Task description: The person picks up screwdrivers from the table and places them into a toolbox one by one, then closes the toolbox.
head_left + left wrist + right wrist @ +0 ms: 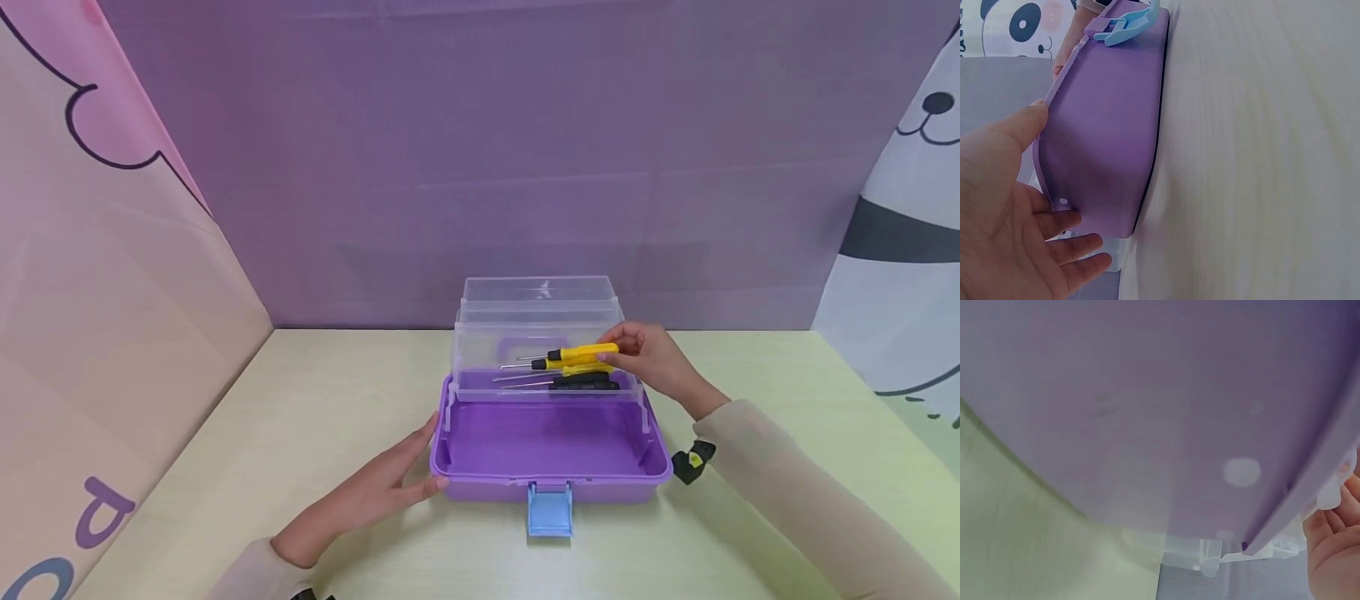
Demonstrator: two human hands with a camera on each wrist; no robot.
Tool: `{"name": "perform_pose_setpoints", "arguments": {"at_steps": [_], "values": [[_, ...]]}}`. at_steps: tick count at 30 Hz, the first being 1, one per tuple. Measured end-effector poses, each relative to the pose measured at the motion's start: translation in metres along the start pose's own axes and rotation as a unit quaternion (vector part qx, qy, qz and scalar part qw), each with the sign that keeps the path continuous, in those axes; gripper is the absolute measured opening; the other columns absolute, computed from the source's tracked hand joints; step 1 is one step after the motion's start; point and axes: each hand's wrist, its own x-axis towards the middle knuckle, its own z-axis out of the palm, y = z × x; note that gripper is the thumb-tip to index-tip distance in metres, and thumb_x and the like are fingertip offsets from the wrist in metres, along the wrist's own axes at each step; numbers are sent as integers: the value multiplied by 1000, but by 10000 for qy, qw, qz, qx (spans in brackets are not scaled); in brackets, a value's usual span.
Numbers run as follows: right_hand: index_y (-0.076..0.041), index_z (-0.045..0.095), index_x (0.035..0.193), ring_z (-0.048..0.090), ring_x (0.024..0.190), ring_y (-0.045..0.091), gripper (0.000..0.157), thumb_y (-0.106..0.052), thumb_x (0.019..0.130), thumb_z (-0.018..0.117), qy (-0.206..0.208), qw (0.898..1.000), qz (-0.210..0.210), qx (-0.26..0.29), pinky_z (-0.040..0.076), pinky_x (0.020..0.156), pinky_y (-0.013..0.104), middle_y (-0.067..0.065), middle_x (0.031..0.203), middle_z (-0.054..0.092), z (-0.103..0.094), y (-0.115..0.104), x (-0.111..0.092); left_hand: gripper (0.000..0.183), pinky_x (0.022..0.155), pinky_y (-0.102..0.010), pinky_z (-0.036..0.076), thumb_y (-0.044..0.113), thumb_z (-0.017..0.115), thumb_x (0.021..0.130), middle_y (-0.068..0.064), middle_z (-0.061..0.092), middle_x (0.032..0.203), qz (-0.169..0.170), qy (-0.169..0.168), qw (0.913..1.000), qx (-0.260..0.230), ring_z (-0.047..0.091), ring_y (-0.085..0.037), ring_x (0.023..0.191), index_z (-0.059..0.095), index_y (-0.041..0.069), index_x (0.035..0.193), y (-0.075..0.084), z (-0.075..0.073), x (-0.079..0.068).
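Observation:
A purple toolbox (551, 489) stands on the table with its clear lid (536, 289) tipped back. Several screwdrivers lie in the clear raised tray (476, 396), handles to the right: yellow ones and black ones (585, 385). My right hand (648, 358) pinches the handle end of the topmost yellow screwdriver (588, 351) between thumb and fingers. In the right wrist view that hand shows only at the right edge, beyond the box's side wall. My left hand (375, 487) rests against the box's left end, its fingers extended and thumb at the front rim.
A light blue latch (550, 510) hangs down at the box's front. The pale tabletop (337, 392) extends on both sides of the box. Behind stands a purple cloth backdrop (450, 167), with printed panels at left and right. A black band (693, 461) is on my right wrist.

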Motion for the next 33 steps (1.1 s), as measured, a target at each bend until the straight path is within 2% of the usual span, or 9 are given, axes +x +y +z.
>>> {"name": "perform_pose_setpoints", "arguments": {"at_steps": [9,16,22,33], "values": [[-2,68,108,65,89,24,22,-13,88,67,-115,9990,-220,-359,56,76,29,14,103,68,1,0,3,82,109,-53,26,41,58,92,-8,14,156,-63,24,10000,-6,21,-30,140,6,18,153,0,1,0],[-1,68,111,64,95,28,25,-11,89,66,-129,9977,-278,-605,56,80,35,15,106,67,3,-2,4,83,109,-54,26,42,58,92,-9,13,157,-85,-8,9999,-52,20,-30,141,5,20,153,0,0,0],[-1,66,114,61,102,32,26,-7,89,65,-141,9967,-381,-702,55,83,40,16,111,66,4,-7,2,83,109,-54,26,42,58,92,-9,13,157,-123,-26,9999,-66,20,-31,140,5,21,153,0,0,0],[1,65,115,61,103,35,28,-4,88,64,-20,9958,-511,-754,54,84,41,19,115,64,6,-7,0,83,109,-54,27,41,58,92,-7,13,156,-76,-8,10000,-55,20,-31,140,5,21,153,0,0,-1]]}}
